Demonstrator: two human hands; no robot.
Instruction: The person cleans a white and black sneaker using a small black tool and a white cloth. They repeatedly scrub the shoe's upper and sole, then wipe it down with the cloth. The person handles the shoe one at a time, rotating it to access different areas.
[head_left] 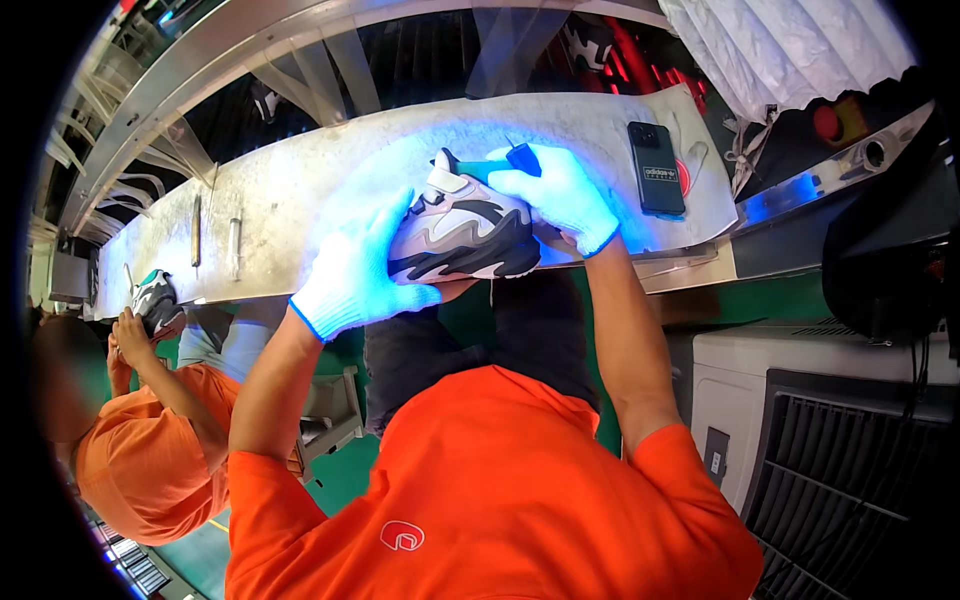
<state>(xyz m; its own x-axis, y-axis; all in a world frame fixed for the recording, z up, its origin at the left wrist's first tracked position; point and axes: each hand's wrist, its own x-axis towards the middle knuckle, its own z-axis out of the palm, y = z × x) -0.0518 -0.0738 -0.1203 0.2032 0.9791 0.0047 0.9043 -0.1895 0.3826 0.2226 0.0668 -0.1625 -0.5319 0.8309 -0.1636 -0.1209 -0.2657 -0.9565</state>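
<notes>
A grey, white and black sneaker (pixel 465 232) is tilted sideways over the near edge of the worktop, its chunky sole toward me. My left hand (pixel 350 272), in a white glove lit bright blue, grips its left end, thumb along the sole and fingers along the upper. At the sneaker's right end is my right hand (pixel 568 196), also gloved, with its fingers bent at the teal-lined collar. A small dark-blue block-shaped object (pixel 523 159) with a thin dark tip sits in the right hand's fingers; its kind is unclear. Glare hides finger detail.
On the pale worktop (pixel 290 190), a dark phone (pixel 656 168) lies at right, partly over a red ring-shaped item. Two slim stick-like tools lie at left. A co-worker (pixel 155 430) in orange handles another sneaker (pixel 157 303). A metal-framed conveyor runs behind; a grey machine (pixel 740 400) stands at right.
</notes>
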